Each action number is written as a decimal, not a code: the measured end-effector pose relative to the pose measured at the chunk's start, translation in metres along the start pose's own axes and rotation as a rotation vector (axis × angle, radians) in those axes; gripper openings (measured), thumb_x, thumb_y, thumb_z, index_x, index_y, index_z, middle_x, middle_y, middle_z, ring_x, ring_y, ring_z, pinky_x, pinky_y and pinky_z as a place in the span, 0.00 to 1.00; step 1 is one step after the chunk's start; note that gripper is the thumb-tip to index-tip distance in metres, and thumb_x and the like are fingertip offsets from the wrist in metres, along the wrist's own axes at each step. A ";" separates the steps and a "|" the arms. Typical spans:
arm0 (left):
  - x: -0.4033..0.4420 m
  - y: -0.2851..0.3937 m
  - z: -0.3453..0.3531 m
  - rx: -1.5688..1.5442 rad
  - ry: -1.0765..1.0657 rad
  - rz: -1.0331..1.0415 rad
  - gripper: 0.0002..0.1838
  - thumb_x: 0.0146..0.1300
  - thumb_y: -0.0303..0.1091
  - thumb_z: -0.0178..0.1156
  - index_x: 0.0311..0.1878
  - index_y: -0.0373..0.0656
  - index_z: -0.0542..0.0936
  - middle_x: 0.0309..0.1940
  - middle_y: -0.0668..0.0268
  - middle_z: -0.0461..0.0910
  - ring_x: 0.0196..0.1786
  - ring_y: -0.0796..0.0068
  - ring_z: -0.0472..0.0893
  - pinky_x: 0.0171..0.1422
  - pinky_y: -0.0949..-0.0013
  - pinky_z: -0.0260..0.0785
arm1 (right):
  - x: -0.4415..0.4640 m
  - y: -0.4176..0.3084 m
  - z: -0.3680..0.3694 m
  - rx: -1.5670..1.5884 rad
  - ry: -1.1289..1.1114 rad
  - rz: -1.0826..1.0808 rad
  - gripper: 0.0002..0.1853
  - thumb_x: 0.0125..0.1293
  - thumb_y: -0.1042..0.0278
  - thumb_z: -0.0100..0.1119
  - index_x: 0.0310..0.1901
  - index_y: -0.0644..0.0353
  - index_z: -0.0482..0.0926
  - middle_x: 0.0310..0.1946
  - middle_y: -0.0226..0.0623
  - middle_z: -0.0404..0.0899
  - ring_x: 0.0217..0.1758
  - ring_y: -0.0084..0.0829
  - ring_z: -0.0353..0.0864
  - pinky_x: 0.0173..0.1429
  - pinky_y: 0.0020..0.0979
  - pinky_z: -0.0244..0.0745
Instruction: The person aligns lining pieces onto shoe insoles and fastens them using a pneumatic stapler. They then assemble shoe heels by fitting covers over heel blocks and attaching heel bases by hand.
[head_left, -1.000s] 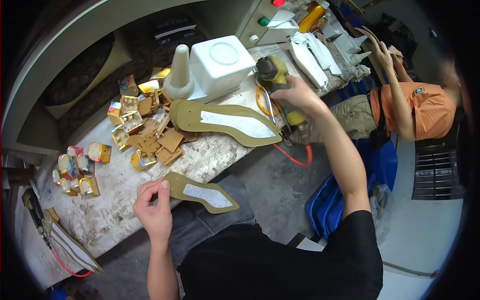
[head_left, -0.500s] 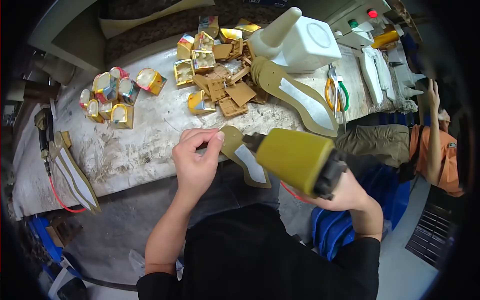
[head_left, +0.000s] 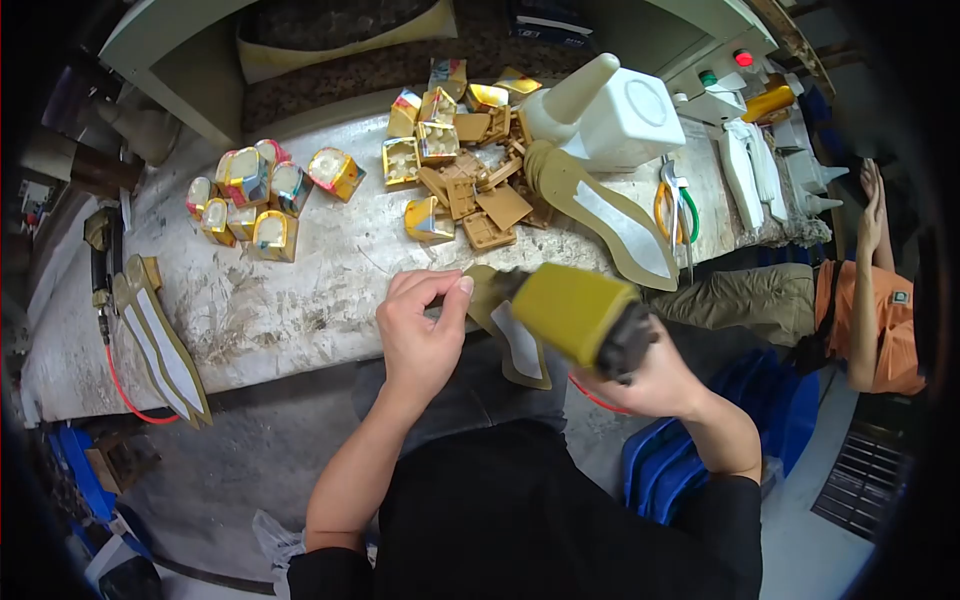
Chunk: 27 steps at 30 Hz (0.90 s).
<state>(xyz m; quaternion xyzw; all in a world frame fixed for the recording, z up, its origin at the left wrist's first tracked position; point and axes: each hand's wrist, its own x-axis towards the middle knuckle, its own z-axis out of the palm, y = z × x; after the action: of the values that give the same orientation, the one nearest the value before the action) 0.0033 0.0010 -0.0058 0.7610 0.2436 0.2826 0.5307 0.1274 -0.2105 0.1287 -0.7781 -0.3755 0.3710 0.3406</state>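
Note:
My left hand (head_left: 422,325) is closed in a pinch at the near tip of an olive insole (head_left: 518,340) with a white strip along it. Whether something small also sits between those fingers is hidden. In my right hand (head_left: 655,378) is a yellow power tool (head_left: 570,308) with black ends, which looks like an air gun. Its black nose points left and lies over or against the insole's upper end; I cannot tell if they touch. A red hose (head_left: 597,397) shows below the tool.
Several block heels (head_left: 242,175) and brown flat pieces (head_left: 503,206) lie on the worn bench (head_left: 330,290). Behind are stacked insoles (head_left: 610,225), a white bottle (head_left: 635,120) and scissors (head_left: 662,212). More insoles (head_left: 160,345) lie left. A person (head_left: 880,320) is at right.
The view has shifted, so the bench things sit further right and lower. The tool's nose is nearer my left fingers, and the tool has turned a little. Both hands keep their hold.

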 end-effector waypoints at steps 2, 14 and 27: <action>-0.013 0.010 -0.004 -0.055 0.049 -0.072 0.07 0.71 0.28 0.73 0.40 0.33 0.90 0.37 0.59 0.92 0.41 0.71 0.86 0.48 0.67 0.79 | -0.017 0.005 -0.013 0.037 0.355 -0.143 0.17 0.64 0.75 0.73 0.54 0.65 0.85 0.36 0.35 0.90 0.38 0.27 0.88 0.46 0.35 0.83; -0.058 -0.006 -0.024 -0.372 -0.329 -0.449 0.08 0.76 0.29 0.69 0.39 0.35 0.86 0.30 0.72 0.84 0.31 0.86 0.78 0.37 0.78 0.69 | 0.029 0.204 -0.158 -0.512 0.870 0.427 0.48 0.59 0.46 0.75 0.72 0.75 0.71 0.52 0.68 0.87 0.59 0.64 0.88 0.67 0.51 0.80; -0.021 -0.037 -0.132 -0.661 -0.048 -0.255 0.11 0.84 0.33 0.59 0.57 0.36 0.81 0.50 0.67 0.85 0.52 0.80 0.80 0.61 0.72 0.70 | 0.041 0.164 -0.169 -0.523 0.804 0.521 0.56 0.51 0.47 0.82 0.75 0.77 0.70 0.66 0.67 0.82 0.72 0.54 0.83 0.76 0.43 0.76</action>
<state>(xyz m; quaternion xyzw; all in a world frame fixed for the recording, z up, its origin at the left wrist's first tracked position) -0.1058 0.0870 -0.0078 0.5180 0.2195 0.2595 0.7850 0.3410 -0.2987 0.0661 -0.9846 -0.0903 0.0105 0.1491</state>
